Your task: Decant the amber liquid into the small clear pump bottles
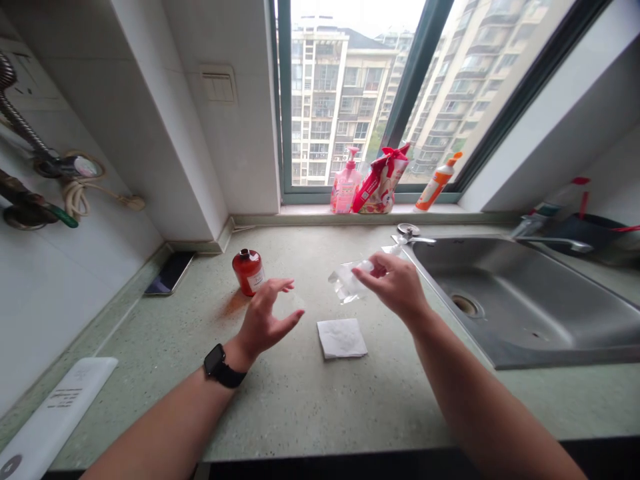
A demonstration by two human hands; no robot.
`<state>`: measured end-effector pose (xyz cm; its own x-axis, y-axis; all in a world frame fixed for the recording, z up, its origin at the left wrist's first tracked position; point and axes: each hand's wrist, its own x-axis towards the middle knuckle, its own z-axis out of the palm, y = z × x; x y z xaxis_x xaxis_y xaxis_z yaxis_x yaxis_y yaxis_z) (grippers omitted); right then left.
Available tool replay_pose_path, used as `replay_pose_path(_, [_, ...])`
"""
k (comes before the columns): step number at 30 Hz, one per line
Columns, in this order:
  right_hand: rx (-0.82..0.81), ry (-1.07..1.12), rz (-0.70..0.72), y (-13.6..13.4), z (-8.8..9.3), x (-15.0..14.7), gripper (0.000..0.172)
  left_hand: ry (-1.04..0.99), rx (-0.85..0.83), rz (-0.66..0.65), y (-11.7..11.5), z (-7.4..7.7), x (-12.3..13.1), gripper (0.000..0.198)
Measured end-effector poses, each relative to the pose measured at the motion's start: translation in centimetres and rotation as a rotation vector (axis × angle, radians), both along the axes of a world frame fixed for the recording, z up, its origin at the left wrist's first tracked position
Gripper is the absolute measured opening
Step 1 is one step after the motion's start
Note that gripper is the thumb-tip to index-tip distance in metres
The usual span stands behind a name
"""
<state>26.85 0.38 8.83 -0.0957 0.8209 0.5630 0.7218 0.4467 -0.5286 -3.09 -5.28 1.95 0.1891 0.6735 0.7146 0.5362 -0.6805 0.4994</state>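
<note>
My right hand [395, 285] hovers above the counter and pinches a small clear plastic packet [346, 280] between thumb and fingers. My left hand [267, 319], with a black watch on the wrist, is held open just left of it, fingers curved and apart, holding nothing. A folded white tissue [342, 337] lies flat on the counter below and between the hands. A small red-brown bottle [249, 271] with a white label stands upright just beyond my left hand.
A steel sink [550, 320] fills the right side, with a tap [550, 241] behind it. A phone [170, 273] lies at the left wall. A pink pump bottle [345, 187], a red bag [381, 180] and an orange bottle [437, 183] stand on the windowsill. A white remote-like device [53, 413] lies near left.
</note>
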Motion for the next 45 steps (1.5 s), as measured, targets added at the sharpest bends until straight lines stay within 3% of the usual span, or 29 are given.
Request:
replay_pose_path(3, [-0.036,0.025,0.132,-0.5,-1.2,-3.8,0.049,0.009,-0.115,-0.050,-0.1,-0.7,0.7,0.094])
replay_pose_path(5, [-0.044,0.050,0.183,-0.9,-2.2,-5.6,0.046,0.013,-0.193,-0.061,0.0,-1.2,0.9,0.106])
replay_pose_path(7, [-0.054,0.072,0.211,-1.3,-3.0,-6.8,0.045,0.023,-0.249,-0.046,0.0,-1.4,0.9,0.104])
replay_pose_path(14, [-0.087,0.130,0.250,-2.0,-5.6,-7.0,0.042,0.083,-0.321,-0.050,0.2,-0.9,1.1,0.065])
replay_pose_path(19, [-0.056,0.155,0.280,-2.1,-6.7,-6.4,0.042,0.103,-0.317,-0.046,0.1,-1.0,1.2,0.063])
replay_pose_path(27, [0.035,0.107,0.349,-2.0,-6.7,-6.0,0.039,0.095,-0.304,-0.040,0.0,-0.8,1.4,0.063])
replay_pose_path(35, [0.047,0.043,0.441,-2.1,-7.0,-5.4,0.015,0.079,-0.307,-0.057,0.1,-0.8,1.2,0.064])
replay_pose_path(40, [-0.013,0.125,0.431,-1.3,-8.0,-4.5,0.049,0.050,-0.285,-0.027,0.3,-1.0,0.9,0.065])
replay_pose_path(45, [-0.056,0.200,0.484,-1.2,-8.6,-4.6,0.069,0.059,-0.266,-0.007,0.3,-0.8,1.0,0.066])
